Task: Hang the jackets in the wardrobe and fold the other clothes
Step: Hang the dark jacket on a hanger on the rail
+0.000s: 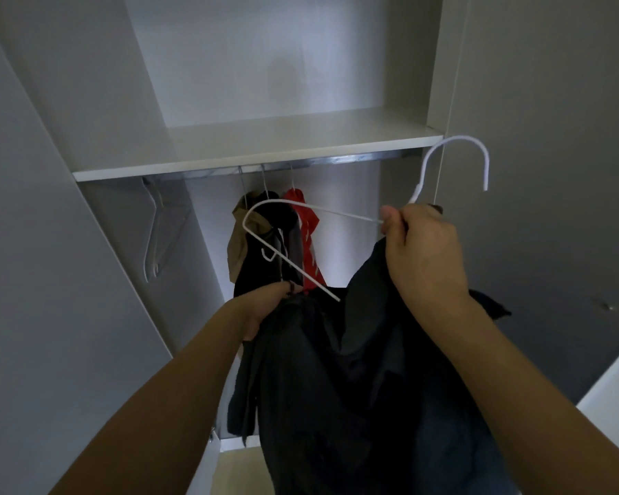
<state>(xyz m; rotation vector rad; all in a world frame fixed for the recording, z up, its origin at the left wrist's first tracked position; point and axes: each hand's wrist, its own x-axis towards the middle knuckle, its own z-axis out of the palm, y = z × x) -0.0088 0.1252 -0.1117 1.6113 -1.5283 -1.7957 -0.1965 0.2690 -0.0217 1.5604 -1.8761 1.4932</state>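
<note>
The wardrobe (301, 151) stands open, with a white shelf (251, 162) across its upper section and a metal rail (336, 160) fixed directly beneath the shelf. The upper compartment above the shelf shows only its pale back wall. The lower compartment holds three garments on the rail, each on its own wire hanger and hanging close together: a tan garment (238, 244) on the left, a black garment (265, 266) in the middle, and a red garment (306, 223) with white markings on the right. One bare white hanger (154, 237) hangs at the far left end of the rail, apart from the clothes. In front of the opening, the right hand (422, 251) has its fingers curled around the neck of a white wire hanger (286, 230), gripping it together with the upper edge of a dark jacket (365, 387); the hook (458, 162) of this hanger rises above the fist, level with the shelf edge. The left hand (265, 309) grips the jacket fabric at its left side (the fingertips are buried in the cloth). One hanger arm extends left from the fist and bends back down into the jacket near the left hand. The jacket hangs below both hands, outside the wardrobe, not on the rail.
</note>
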